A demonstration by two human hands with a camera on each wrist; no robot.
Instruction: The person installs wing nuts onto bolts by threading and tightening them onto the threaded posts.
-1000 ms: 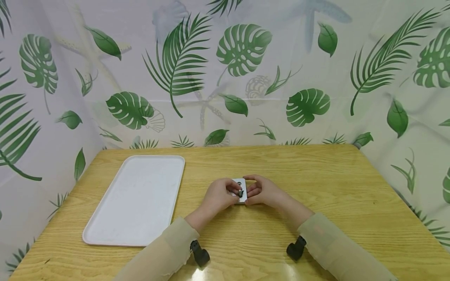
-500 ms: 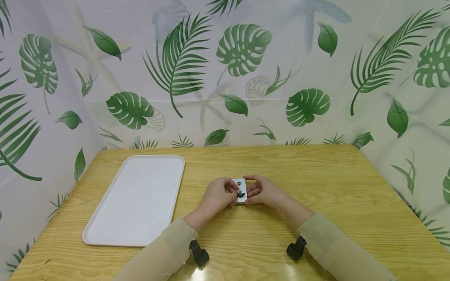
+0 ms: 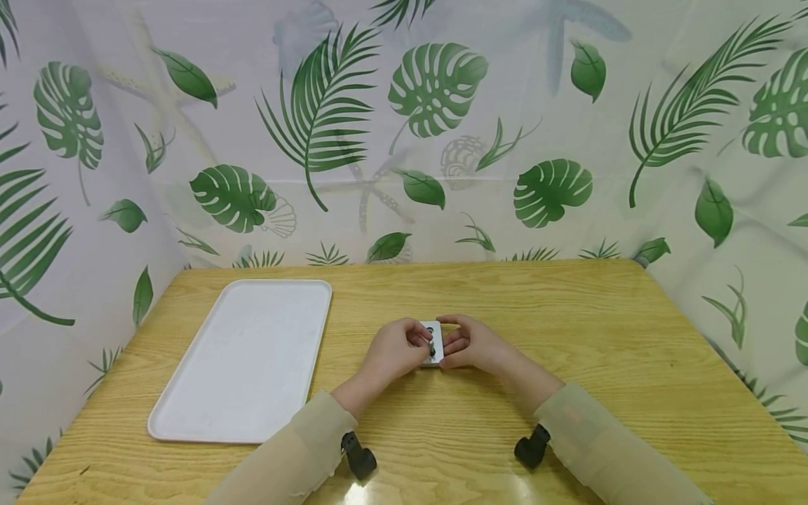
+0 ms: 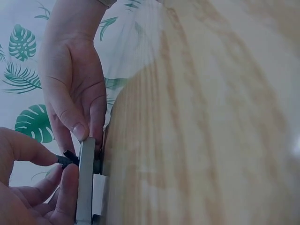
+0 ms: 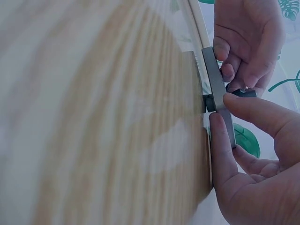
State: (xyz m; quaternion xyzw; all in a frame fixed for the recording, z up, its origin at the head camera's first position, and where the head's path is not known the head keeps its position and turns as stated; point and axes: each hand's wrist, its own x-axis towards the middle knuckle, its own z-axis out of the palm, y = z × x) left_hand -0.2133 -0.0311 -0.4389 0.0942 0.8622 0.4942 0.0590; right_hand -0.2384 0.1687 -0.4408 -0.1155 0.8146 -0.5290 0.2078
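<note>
A small pale metal plate (image 3: 438, 335) with a hole near its far end lies between both hands at the table's middle. A threaded bolt (image 4: 61, 161) stands up through it, carrying a black wing nut (image 4: 71, 156); the bolt's head shows under the plate in the left wrist view. My left hand (image 3: 394, 347) pinches the wing nut between thumb and fingers, partly hiding it in the head view. My right hand (image 3: 475, 344) grips the plate's right side, thumb at the near corner and index finger at the far one.
A white rectangular tray (image 3: 243, 358) lies left of the hands on the wood-grain table (image 3: 536, 301). Behind the table hangs a leaf-patterned cloth (image 3: 467, 210). Each forearm wears a black wrist camera, such as the left camera (image 3: 358, 457).
My left fingers drew back slightly from the wing nut half a second ago, then closed on it again. Its wings now point another way. The right hand and plate have stayed in place.
</note>
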